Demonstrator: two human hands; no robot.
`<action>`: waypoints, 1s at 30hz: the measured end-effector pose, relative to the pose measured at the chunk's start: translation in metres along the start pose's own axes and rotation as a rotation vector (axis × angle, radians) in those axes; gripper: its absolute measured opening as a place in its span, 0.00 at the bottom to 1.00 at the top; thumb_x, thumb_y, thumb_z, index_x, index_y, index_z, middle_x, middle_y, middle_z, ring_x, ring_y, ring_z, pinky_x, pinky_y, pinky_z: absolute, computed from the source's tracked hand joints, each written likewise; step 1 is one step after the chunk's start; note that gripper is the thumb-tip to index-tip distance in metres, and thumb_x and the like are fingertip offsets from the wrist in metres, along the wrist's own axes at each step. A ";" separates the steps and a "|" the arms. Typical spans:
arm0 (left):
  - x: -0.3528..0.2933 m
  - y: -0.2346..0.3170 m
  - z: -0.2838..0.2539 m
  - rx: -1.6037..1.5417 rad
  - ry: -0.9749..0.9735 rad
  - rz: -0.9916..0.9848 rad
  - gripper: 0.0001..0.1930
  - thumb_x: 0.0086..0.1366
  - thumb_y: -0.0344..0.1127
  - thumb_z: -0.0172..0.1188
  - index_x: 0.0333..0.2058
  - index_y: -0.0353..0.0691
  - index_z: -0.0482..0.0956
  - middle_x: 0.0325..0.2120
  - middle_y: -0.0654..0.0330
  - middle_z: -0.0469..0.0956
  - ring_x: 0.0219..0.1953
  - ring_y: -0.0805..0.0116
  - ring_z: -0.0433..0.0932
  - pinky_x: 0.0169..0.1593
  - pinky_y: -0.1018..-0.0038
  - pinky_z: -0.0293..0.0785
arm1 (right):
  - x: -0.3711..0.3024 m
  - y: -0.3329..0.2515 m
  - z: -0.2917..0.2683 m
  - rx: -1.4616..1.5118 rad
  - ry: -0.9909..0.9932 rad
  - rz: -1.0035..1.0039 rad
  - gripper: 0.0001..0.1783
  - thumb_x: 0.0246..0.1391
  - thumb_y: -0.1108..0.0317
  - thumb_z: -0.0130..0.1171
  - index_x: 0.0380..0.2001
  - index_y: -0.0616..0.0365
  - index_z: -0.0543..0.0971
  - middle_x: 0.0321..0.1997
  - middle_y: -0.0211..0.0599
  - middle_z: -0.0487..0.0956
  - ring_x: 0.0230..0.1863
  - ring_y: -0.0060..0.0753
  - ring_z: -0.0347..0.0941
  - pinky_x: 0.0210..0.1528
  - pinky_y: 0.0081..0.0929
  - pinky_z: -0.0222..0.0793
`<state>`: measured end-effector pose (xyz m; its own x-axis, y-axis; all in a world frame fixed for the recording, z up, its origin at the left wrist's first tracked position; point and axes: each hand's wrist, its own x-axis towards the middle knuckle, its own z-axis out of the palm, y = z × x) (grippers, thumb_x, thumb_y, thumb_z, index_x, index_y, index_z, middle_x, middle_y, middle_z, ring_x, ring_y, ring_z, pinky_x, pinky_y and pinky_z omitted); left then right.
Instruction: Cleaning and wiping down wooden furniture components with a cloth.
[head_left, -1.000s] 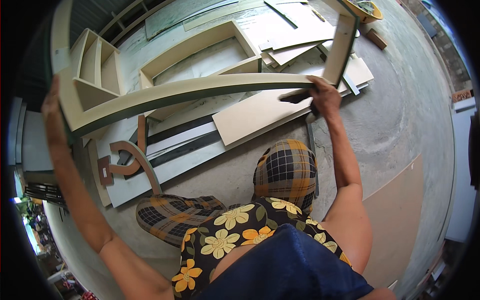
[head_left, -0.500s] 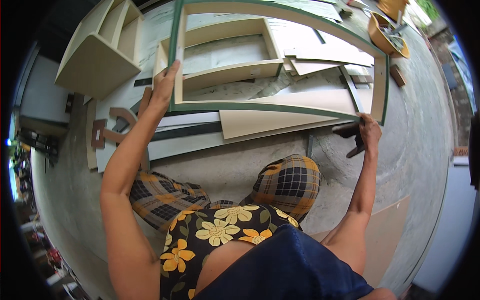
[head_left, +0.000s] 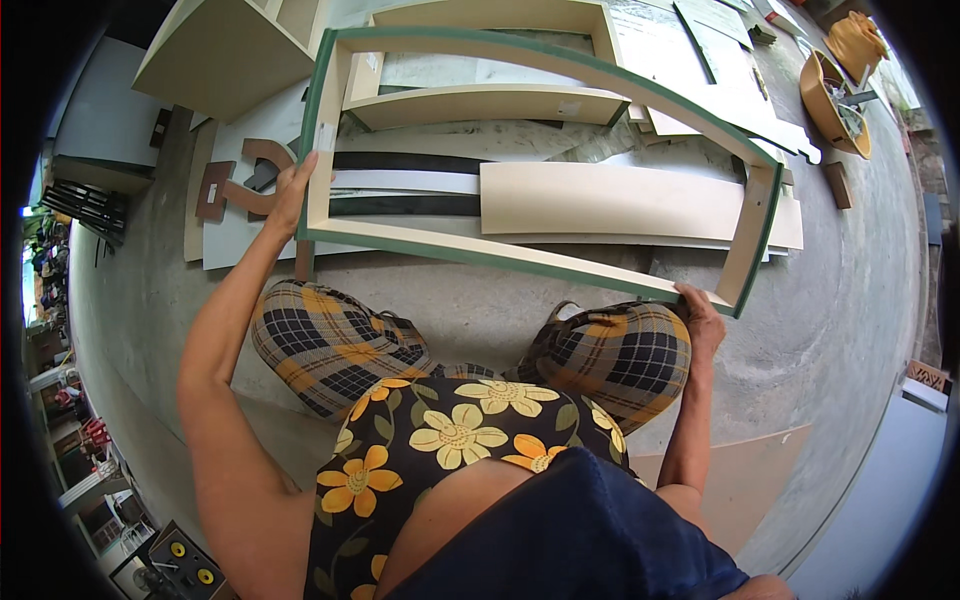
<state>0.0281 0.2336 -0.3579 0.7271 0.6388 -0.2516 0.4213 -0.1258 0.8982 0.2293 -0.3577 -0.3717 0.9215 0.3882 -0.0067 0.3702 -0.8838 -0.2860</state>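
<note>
A rectangular wooden frame (head_left: 500, 264), cream inside with dark green edges, is held up in front of me over the boards. My left hand (head_left: 290, 198) is closed round its left end. At the near right corner, my right hand (head_left: 703, 318) grips the lower rail, just beyond my right knee. Through the opening I see a cream board (head_left: 600, 200) lying over white and dark strips. Another similar cream frame (head_left: 490, 108) lies behind, partly covered by the one I hold.
A cream cabinet box (head_left: 225, 60) stands at the far left. Brown curved wooden pieces (head_left: 215, 190) lie beside my left hand. To the far right are a yellow tub (head_left: 815, 95) with tools and a small brown block (head_left: 838, 186). A thin board (head_left: 745, 470) lies on the floor near my right arm.
The held frame has come nearer to me and tilted, its right end lower. Both hands moved with it, the right one down toward my knee. My view has shifted slightly.
</note>
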 end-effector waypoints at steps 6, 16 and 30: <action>-0.030 -0.069 -0.015 -0.054 -0.017 -0.054 0.30 0.63 0.61 0.50 0.30 0.32 0.78 0.22 0.62 0.75 0.22 0.77 0.71 0.27 0.82 0.66 | -0.030 -0.012 0.028 0.244 0.019 -0.106 0.15 0.49 0.58 0.55 0.42 0.41 0.79 0.44 0.26 0.80 0.43 0.35 0.78 0.42 0.26 0.72; -0.075 -0.163 -0.002 0.014 0.026 -0.293 0.33 0.60 0.64 0.51 0.35 0.33 0.79 0.27 0.58 0.78 0.27 0.73 0.72 0.32 0.77 0.66 | -0.039 -0.009 0.027 0.050 -0.071 0.012 0.15 0.48 0.57 0.55 0.40 0.43 0.80 0.41 0.32 0.81 0.42 0.38 0.78 0.42 0.30 0.72; -0.101 -0.209 0.028 -0.048 0.064 -0.337 0.29 0.62 0.60 0.51 0.38 0.33 0.78 0.28 0.58 0.78 0.28 0.70 0.74 0.34 0.75 0.68 | -0.069 0.016 0.029 -0.001 -0.195 0.156 0.15 0.48 0.56 0.55 0.40 0.44 0.80 0.40 0.34 0.81 0.42 0.39 0.78 0.42 0.31 0.72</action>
<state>-0.1179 0.1738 -0.5300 0.5152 0.6848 -0.5154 0.6052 0.1351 0.7845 0.1684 -0.3907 -0.4031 0.9276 0.2900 -0.2354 0.2254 -0.9371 -0.2665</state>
